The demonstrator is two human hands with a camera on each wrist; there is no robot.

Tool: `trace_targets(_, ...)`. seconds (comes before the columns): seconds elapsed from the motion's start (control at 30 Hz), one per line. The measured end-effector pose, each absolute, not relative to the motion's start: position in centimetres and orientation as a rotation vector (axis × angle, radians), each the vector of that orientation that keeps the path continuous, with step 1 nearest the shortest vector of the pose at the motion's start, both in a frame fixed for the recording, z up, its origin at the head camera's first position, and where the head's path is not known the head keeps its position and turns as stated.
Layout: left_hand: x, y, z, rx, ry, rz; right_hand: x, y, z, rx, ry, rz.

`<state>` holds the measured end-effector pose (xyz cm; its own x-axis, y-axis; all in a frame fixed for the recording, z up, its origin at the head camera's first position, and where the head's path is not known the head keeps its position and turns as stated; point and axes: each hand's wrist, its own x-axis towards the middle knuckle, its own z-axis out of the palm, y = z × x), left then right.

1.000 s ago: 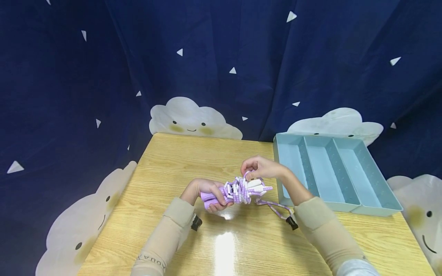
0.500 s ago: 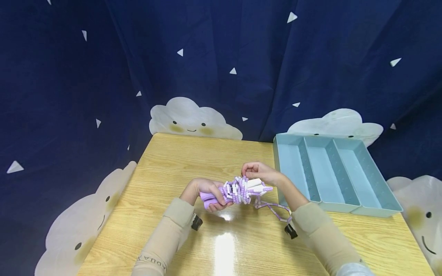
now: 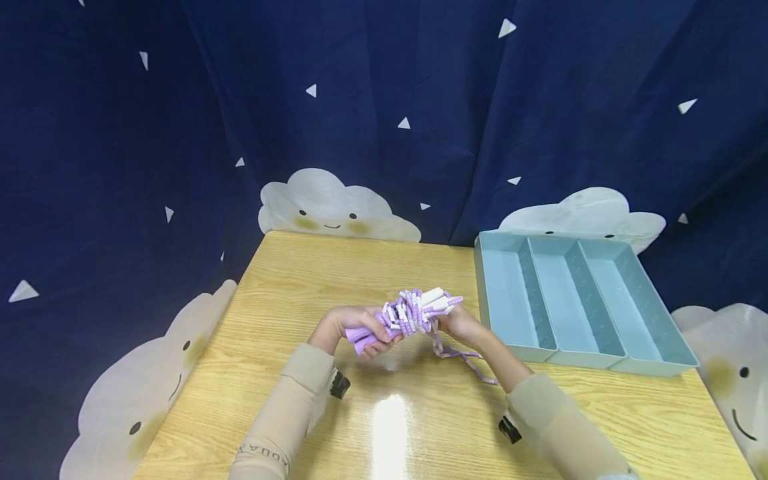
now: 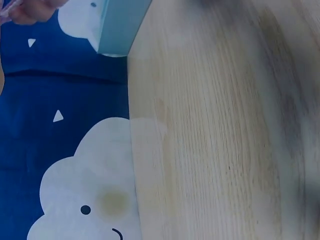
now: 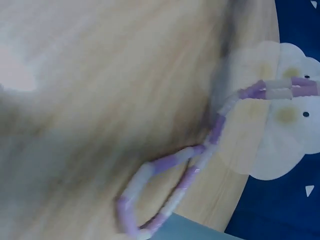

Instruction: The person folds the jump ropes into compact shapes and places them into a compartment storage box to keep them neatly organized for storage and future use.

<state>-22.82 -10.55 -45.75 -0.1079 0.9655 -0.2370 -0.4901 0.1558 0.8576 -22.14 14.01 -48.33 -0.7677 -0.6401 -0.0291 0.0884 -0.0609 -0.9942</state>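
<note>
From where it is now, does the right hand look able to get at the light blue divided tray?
Probably yes: the light blue divided tray sits just beside the right hand with bare tabletop between, though that hand grips the purple-and-white beaded rope bundle.

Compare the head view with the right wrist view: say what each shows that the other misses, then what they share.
Only the head view shows the left hand gripping the purple handles, the right hand holding the wound bundle of the purple-and-white beaded jump rope, and the light blue three-compartment tray, whose compartments look empty. Only the right wrist view shows, blurred, the single beads of the loose loop up close. Both show that dangling loop, the wooden table and the navy cloud-print curtain.
</note>
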Motion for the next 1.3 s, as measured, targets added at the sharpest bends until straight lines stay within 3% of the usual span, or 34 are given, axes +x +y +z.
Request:
trace_targets(0.53,-22.5,-10.8,-44.2,0.621,1.084,1.538,-21.2,13.3,-50.7,-0.733,1.793,-1.844)
trace_targets(0.83,-22.7,-11.1,-44.7,0.627,1.089,1.596,-20.2,13.3,-50.7,-0.610,1.755,-1.819)
trace_targets(1.3,-23.1,-11.6,-45.4,0.568,1.146,1.650,-19.6,13.4,-50.1,-0.679,1.720,-1.760)
